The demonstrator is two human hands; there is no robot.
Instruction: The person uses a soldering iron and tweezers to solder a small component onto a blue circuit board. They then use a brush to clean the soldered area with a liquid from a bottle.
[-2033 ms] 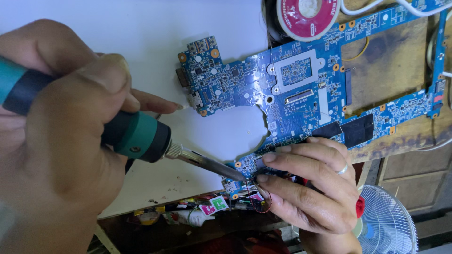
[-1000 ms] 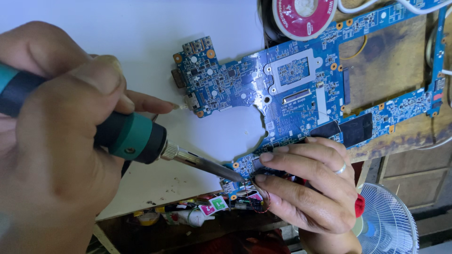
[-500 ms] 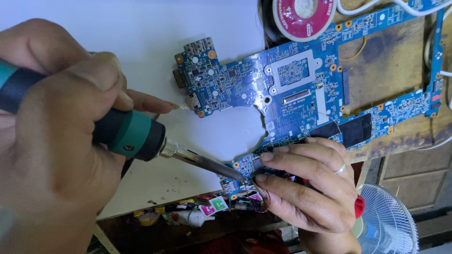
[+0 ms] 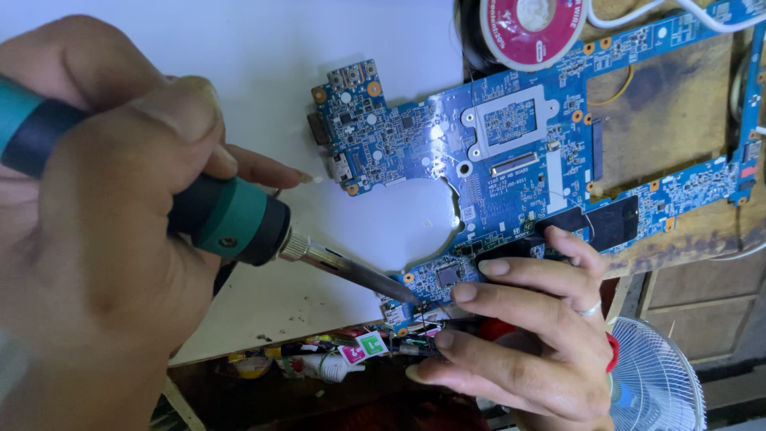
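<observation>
At the left of the frame the left hand [image 4: 96,231] is wrapped tight around a soldering iron [image 4: 231,219], fingers fully curled on its teal and black rubbery grip. Over the last two seconds this hand has shifted only slightly; the iron's collar has crept a little toward the board, and the slim metal tip [image 4: 399,291] now rests on the lower edge of the blue circuit board [image 4: 511,152], at lower centre. That steadiness suggests heat is being held on one joint rather than moved between points.

The board lies flat across a white sheet [image 4: 239,48], glossy blue, dotted with small grey chips, gold-ringed screw holes and a square silver socket frame, with a curved cut-out along its near edge. Its right half frames a brown rectangular opening.

At the upper centre sits a red-labelled spool of solder wire [image 4: 533,24].

At the lower right the right hand [image 4: 527,335], wearing a ring, presses its fingers flat on the board's lower edge just beside the tip and pinches something thin there; what exactly cannot be made out. It has stayed put. Below it, a white fan grille [image 4: 654,383] shows.
</observation>
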